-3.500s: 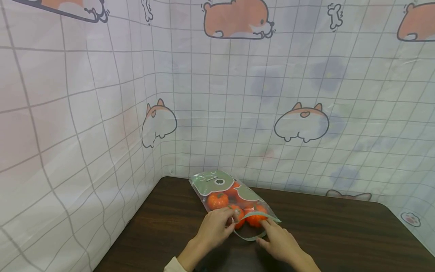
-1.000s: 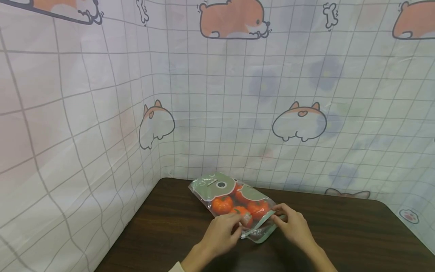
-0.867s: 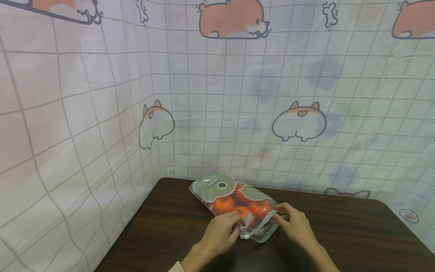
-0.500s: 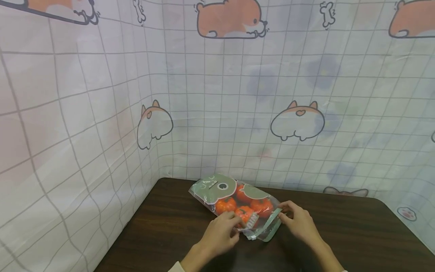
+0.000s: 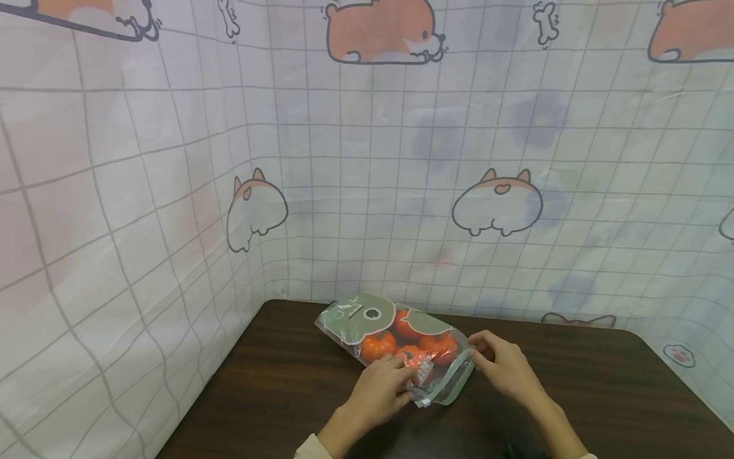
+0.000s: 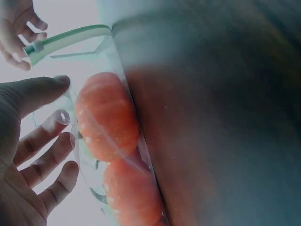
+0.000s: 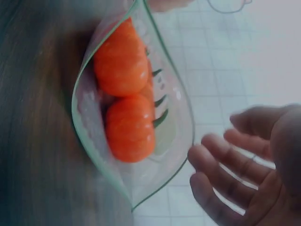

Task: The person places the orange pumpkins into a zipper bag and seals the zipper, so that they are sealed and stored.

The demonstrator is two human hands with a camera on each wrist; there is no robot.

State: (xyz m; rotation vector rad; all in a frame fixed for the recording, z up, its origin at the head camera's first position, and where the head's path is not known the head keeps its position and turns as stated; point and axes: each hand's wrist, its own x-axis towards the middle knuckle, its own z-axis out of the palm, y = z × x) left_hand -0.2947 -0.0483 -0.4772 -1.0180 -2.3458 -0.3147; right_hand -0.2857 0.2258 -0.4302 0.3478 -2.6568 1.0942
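A clear zip bag [image 5: 447, 377] with a green printed animal face lies on the table with several small orange pumpkins [image 5: 438, 348] inside. In the right wrist view its green-edged mouth [image 6: 77, 35] gapes, and pumpkins [image 7: 129, 129] with green stems show within. My left hand [image 5: 380, 390] touches the bag's near left side, thumb and fingers [image 6: 59, 141] spread apart against the plastic. At the mouth's right corner is my right hand [image 5: 507, 366], its loosely bent fingers [image 7: 225, 165] beside the rim; whether they touch it I cannot tell. A pale zip slider [image 5: 425, 402] sits at the mouth's near end.
The dark wood table [image 5: 287, 382] has a grid-patterned cloth [image 5: 367, 178] with cartoon dogs hanging behind it and on the left. A small dark object [image 5: 514, 451] shows at the bottom edge, too cut off to identify.
Since the earliest frame, my right hand has moved from the mouth's near edge to its right corner. Its fingers have loosened from the rim they held. The bag's mouth looks flatter from above.
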